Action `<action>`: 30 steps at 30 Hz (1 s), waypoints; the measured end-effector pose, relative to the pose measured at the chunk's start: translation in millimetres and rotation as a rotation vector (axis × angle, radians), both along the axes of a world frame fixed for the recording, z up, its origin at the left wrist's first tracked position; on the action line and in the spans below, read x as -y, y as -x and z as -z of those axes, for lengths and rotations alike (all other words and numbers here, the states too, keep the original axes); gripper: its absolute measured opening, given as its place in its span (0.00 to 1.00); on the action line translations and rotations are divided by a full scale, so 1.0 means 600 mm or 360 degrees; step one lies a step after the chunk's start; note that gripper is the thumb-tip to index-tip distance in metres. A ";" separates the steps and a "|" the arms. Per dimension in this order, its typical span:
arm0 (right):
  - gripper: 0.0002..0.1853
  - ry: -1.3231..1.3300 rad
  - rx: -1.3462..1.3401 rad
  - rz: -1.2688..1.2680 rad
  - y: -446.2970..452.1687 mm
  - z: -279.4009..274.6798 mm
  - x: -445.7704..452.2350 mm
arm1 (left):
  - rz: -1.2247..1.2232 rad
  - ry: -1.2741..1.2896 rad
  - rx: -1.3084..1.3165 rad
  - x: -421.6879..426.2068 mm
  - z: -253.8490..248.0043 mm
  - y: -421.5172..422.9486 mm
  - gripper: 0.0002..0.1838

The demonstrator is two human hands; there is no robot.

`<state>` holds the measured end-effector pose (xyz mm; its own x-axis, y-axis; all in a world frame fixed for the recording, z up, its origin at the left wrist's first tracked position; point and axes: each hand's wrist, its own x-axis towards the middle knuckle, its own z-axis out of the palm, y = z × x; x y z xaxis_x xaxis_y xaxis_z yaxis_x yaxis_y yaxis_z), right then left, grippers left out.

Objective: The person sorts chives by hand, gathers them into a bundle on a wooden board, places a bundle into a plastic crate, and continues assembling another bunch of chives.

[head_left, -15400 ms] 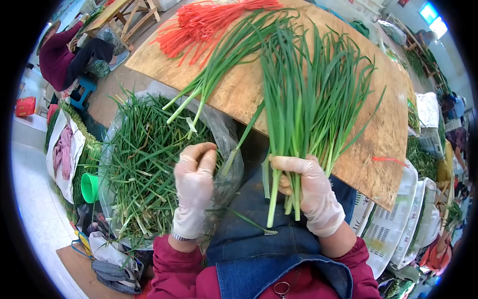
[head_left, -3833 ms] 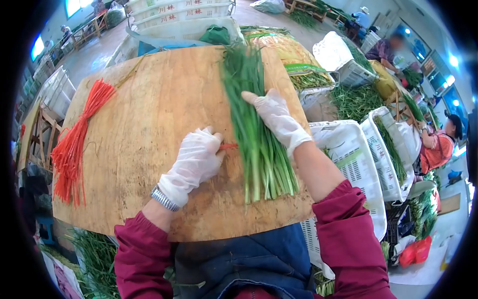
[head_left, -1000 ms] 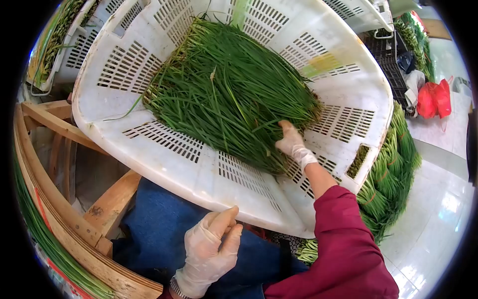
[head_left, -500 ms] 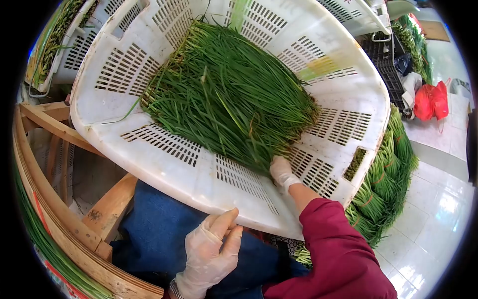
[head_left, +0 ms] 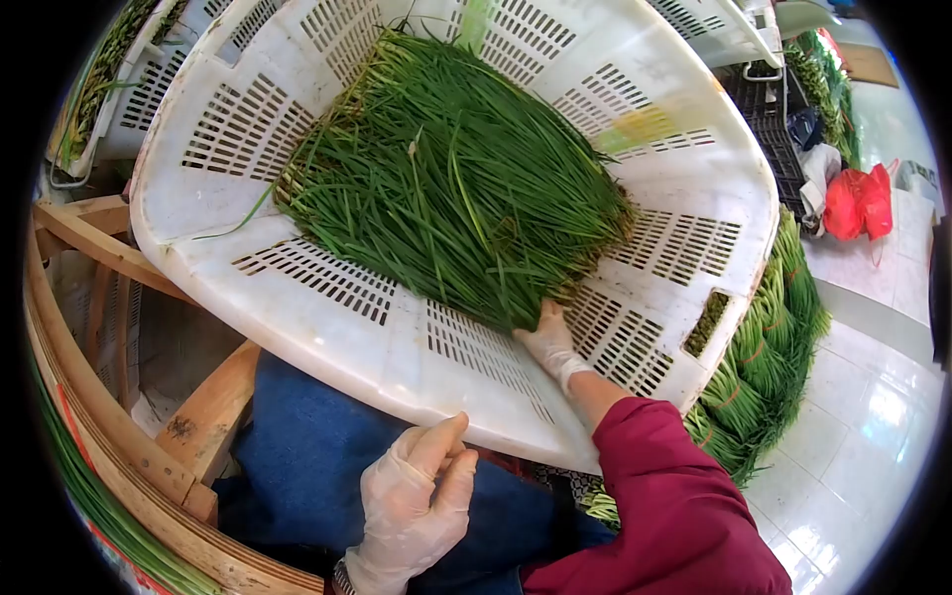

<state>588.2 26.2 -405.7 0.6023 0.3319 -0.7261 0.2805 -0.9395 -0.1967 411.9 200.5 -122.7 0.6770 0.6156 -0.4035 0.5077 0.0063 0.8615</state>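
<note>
A large white slotted basket [head_left: 213, 213] fills the upper middle of the head view. Inside it lies a thick layer of long green leaves [head_left: 446, 178]. My right hand [head_left: 550, 342], gloved, reaches into the basket's near right corner and touches the edge of the leaves; its fingertips are partly hidden among them, so a grip cannot be made out. My left hand [head_left: 416, 491], also gloved, is just outside the near rim, above my blue apron [head_left: 307, 426]. Its fingers are curled with thumb and forefinger raised and apart, and nothing is between them.
A wooden table frame [head_left: 208, 412] stands at the left, with green stalks [head_left: 109, 526] along its edge. Tied green bundles [head_left: 754, 387] lie right of the basket. Farther right are a black crate [head_left: 764, 129] and a red bag [head_left: 860, 201] on the tiled floor [head_left: 843, 426].
My right hand has moved down and left along the leaves, toward the basket's near corner. My left hand stays almost where it was. The basket appears slightly shifted left.
</note>
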 end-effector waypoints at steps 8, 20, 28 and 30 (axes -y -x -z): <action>0.51 0.0456 0.0204 -0.0519 0.007 -0.002 -0.035 | 0.0066 -0.0048 -0.0051 -0.003 -0.001 0.006 0.14; 0.50 0.0626 0.0476 -0.0818 0.004 0.079 -0.031 | 0.0232 -0.0336 -0.0065 -0.003 0.000 0.004 0.18; 0.54 0.0642 0.0540 -0.0922 0.003 0.059 -0.038 | 0.0274 -0.0313 -0.0142 -0.008 0.002 -0.003 0.18; 0.53 0.0652 0.0554 -0.1009 -0.001 0.076 -0.036 | 0.0259 -0.0269 -0.0124 -0.005 0.001 -0.005 0.17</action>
<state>588.7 47.8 -451.3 0.6026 0.4338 -0.6699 0.7625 -0.5608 0.3227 415.1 203.4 -123.6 0.7436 0.5643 -0.3588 0.5553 -0.2221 0.8014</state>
